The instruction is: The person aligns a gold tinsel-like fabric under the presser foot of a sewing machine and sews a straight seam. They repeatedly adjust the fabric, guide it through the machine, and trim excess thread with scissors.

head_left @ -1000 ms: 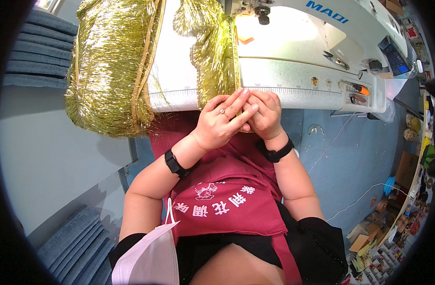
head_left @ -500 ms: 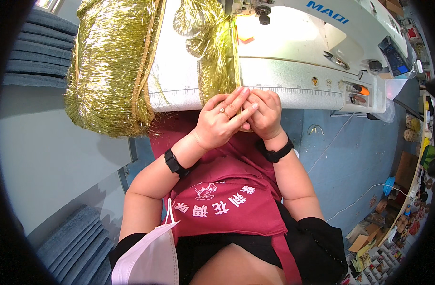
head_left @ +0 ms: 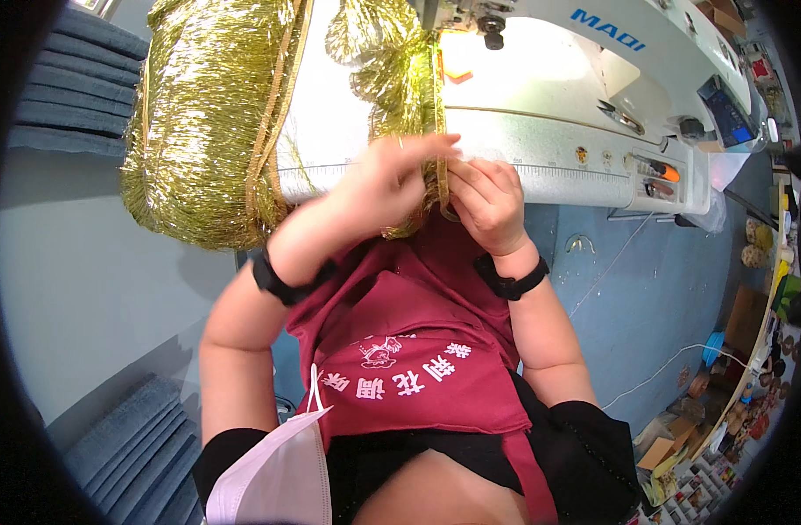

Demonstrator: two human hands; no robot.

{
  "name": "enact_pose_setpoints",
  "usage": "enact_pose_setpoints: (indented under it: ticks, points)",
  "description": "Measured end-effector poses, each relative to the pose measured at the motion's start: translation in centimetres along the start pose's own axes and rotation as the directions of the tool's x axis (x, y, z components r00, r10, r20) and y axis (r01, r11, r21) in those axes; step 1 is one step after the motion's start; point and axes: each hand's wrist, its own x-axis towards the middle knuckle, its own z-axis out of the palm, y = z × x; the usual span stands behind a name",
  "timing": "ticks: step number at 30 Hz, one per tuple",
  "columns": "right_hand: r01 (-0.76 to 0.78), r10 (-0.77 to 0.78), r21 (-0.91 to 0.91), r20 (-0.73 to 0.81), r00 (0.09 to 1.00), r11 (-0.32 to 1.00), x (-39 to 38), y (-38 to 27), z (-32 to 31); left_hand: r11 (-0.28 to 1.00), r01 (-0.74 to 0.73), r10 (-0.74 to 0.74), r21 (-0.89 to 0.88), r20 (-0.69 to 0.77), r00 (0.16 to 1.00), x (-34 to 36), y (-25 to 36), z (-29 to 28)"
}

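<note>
A gold tinsel fringe trim (head_left: 440,96) with a braided edge runs from under the sewing machine head down over the front edge of the bed. My right hand (head_left: 490,199) pinches the trim's edge between closed fingers, just in front of the bed's ruler. Beside it, my left hand (head_left: 390,182) lies over the loose fringe, its fingers stretching right toward the trim edge. Motion smears this hand, so its grip is unclear. A thick bundle of the same gold tinsel fringe (head_left: 203,122) lies to the left on the table.
The white sewing machine (head_left: 624,52) spans the upper right. Thread snips (head_left: 621,115) rest on its bed, and an orange-handled tool (head_left: 666,171) sits in a slot at the right end. Stacks of blue-grey fabric (head_left: 77,87) stand at the left.
My left hand has pulled away from my right and moved up and left over the fringe, now blurred. My right hand stays nearly in place, and more of the trim edge shows.
</note>
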Motion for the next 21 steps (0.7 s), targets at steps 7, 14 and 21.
enact_pose_setpoints:
  ticks: [7, 14, 21]
  points:
    - [0.004, -0.004, -0.029, 0.008, 1.0, 1.0, 0.3, -0.1, -0.2, 0.738, 0.659, -0.536, -0.144, 0.469, 0.702, 14.2, -7.0, -10.7]
    - [0.009, -0.009, -0.021, 0.011, 1.0, 1.0, 0.1, 0.1, 0.0, 0.968, 0.241, -0.25, -0.067, -0.246, 0.937, 24.4, -19.3, -18.7]
    - [0.004, -0.004, -0.035, 0.011, 1.0, 0.999, -0.3, 0.2, 0.3, 0.86, 0.269, -0.153, 0.434, -0.284, 0.947, 21.4, -13.3, -17.9]
